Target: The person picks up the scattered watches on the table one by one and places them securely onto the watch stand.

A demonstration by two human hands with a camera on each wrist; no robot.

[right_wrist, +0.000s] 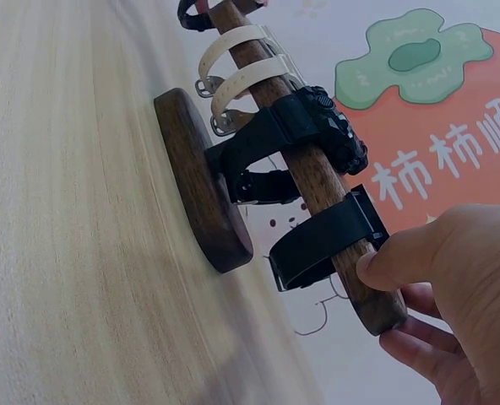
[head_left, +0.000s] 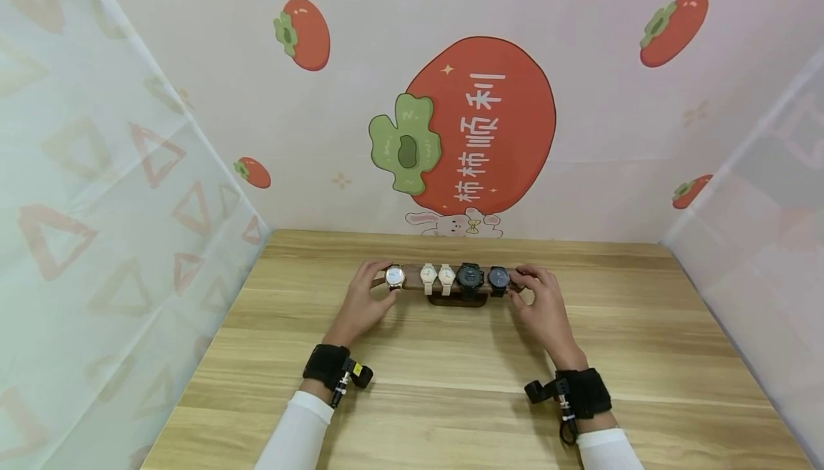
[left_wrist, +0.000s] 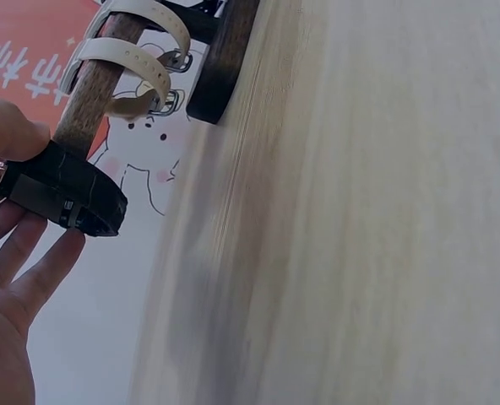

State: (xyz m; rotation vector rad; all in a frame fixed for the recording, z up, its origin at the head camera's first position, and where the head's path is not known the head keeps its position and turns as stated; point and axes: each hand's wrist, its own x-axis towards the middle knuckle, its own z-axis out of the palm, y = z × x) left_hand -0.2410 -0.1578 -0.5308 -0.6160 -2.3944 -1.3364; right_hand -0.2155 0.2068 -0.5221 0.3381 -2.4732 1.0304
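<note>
A dark wooden watch stand [head_left: 413, 280] stands near the back of the table, its bar raised above a rounded base [right_wrist: 201, 186]. My left hand [head_left: 363, 307] holds a black-strapped watch [left_wrist: 60, 192] with a pale dial, thumb and fingers on opposite sides, at the bar's left end. The strap loops at the bar's end in the left wrist view. Two cream-strapped watches [head_left: 438, 279], a chunky black watch [head_left: 470, 278] and a dark-dialled watch [head_left: 498, 279] hang along the bar. My right hand [head_left: 546, 316] pinches the bar's right end [right_wrist: 375, 305], beside the dark-dialled watch.
Wood-grain table top [head_left: 438, 398] stretches in front of the stand. Behind it rises a back wall cloth [head_left: 592, 126] printed with persimmons and a rabbit. Patterned cloth [head_left: 129, 241] also encloses the left side, and another sheet the right.
</note>
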